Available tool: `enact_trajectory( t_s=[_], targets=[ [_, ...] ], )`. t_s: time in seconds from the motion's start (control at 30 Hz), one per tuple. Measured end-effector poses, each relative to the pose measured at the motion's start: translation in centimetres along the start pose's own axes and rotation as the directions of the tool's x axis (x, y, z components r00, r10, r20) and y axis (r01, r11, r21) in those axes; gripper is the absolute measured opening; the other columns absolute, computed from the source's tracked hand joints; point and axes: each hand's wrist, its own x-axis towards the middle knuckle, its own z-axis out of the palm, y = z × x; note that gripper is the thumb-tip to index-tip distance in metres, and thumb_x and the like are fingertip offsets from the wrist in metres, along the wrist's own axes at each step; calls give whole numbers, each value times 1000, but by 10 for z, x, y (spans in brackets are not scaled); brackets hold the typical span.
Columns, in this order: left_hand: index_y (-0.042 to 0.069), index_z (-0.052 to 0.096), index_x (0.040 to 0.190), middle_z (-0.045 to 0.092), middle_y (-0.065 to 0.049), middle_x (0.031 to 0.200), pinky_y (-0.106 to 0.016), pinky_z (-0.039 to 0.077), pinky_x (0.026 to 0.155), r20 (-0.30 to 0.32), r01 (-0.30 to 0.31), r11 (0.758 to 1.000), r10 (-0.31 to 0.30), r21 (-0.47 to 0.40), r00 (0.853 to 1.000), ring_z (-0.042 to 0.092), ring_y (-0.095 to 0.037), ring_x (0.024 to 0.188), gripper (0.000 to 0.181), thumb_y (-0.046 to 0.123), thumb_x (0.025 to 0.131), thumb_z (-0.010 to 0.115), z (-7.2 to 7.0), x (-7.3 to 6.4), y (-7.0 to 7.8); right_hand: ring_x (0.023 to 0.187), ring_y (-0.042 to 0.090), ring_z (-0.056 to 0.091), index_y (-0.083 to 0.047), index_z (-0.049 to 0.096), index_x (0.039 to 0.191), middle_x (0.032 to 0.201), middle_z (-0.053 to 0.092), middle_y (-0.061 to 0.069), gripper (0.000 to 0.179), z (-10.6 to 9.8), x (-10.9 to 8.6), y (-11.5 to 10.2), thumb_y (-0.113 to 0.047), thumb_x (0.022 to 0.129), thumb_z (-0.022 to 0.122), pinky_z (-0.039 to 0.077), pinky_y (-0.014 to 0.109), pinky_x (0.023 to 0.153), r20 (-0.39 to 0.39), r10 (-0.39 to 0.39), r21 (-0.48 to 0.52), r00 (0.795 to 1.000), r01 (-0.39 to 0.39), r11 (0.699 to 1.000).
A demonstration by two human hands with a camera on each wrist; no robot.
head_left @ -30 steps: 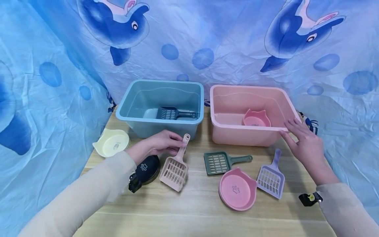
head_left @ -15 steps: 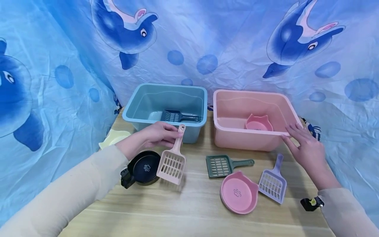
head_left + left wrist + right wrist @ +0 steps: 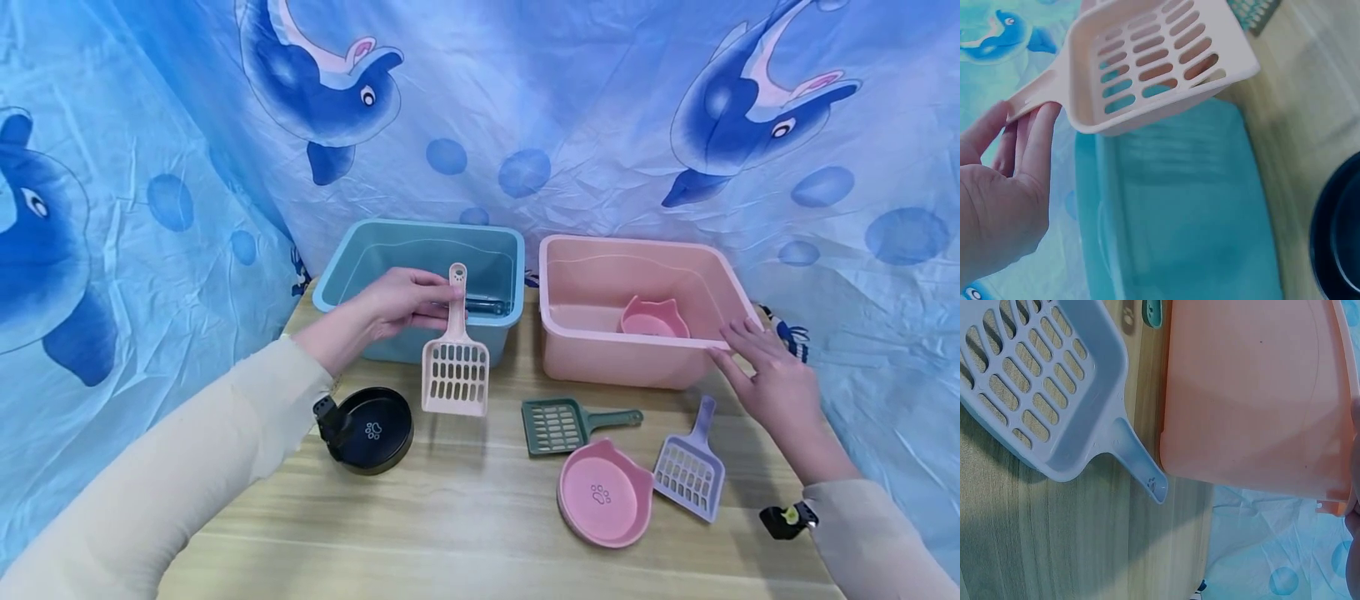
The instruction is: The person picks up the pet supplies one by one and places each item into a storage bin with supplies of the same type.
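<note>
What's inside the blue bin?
A dark handle shows inside the blue bin, toward its right; whatever it joins is hidden. The left hand, the pale pink litter scoop it holds and the bin's front wall cover the rest; other contents can't be confirmed.

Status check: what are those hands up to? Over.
Left hand holds beige scoop up by handle. Right hand touches pink bin. Scoop partly hides blue bin.

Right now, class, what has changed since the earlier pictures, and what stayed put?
The left hand, gripping the beige scoop throughout, has raised it toward the blue bin, its handle now upright in the head view. The right hand stays on the rim of the pink bin; the green scoop and purple scoop are unmoved.
</note>
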Motion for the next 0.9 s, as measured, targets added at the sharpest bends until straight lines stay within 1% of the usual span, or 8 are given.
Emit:
enact_trajectory(
  t_s=[0.1,0.23,0.33,0.47,0.57,0.67,0.83,0.9],
  targets=[
    [-4,67,129,81,-11,96,-35,66,81,-48,-26,999,24,-45,999,81,-21,84,28,7,103,71,-3,4,8,143,43,54,-9,65,145,147,62,19,54,1,0,1,-27,96,80,51,74,95,-6,-4,2,1000,4,1000],
    [2,72,116,81,-9,92,-35,66,81,-125,-57,993,43,-106,991,81,-21,82,16,9,101,75,-11,8,23,139,44,57,-8,68,143,144,64,19,54,4,0,3,-23,93,83,52,74,93,-44,-29,14,999,30,999],
    [5,71,115,81,-7,88,-33,66,81,-182,-87,987,62,-136,981,80,-20,80,16,11,101,75,-21,11,36,136,45,60,-7,70,140,141,67,20,54,6,-1,4,-22,91,85,53,74,90,-75,-49,21,996,51,998],
    [8,68,117,79,-4,83,-31,66,79,-248,-126,976,80,-177,966,80,-17,75,15,10,103,72,-37,20,50,132,46,62,-6,72,137,138,69,19,51,7,-1,5,-25,92,84,57,71,79,-102,-76,17,992,78,997],
    [8,69,114,78,-4,80,-30,66,79,-303,-154,965,84,-213,949,79,-16,73,11,9,103,71,-49,28,55,132,46,62,-5,72,137,138,69,19,51,7,-1,5,-26,92,83,57,69,70,-108,-85,8,991,87,996],
    [7,72,114,78,-6,79,-31,66,78,-358,-174,949,72,-262,931,79,-17,73,12,8,102,72,-60,39,55,132,46,62,-6,71,138,139,68,18,51,6,-1,5,-25,92,84,57,67,68,-100,-77,2,992,78,997],
    [6,73,116,76,-7,79,-31,66,78,-443,-209,915,38,-346,896,79,-17,72,15,6,101,74,-75,58,48,130,45,64,-7,71,139,139,69,18,52,7,-1,5,-30,93,82,53,59,55,-113,-102,-4,988,102,995],
    [6,73,113,76,-7,78,-31,66,77,-479,-218,909,23,-356,877,79,-17,72,13,6,100,75,-78,67,43,129,45,65,-6,72,137,137,69,19,50,7,-1,6,-31,94,81,51,58,51,-128,-118,-5,985,118,993]
  ],
)
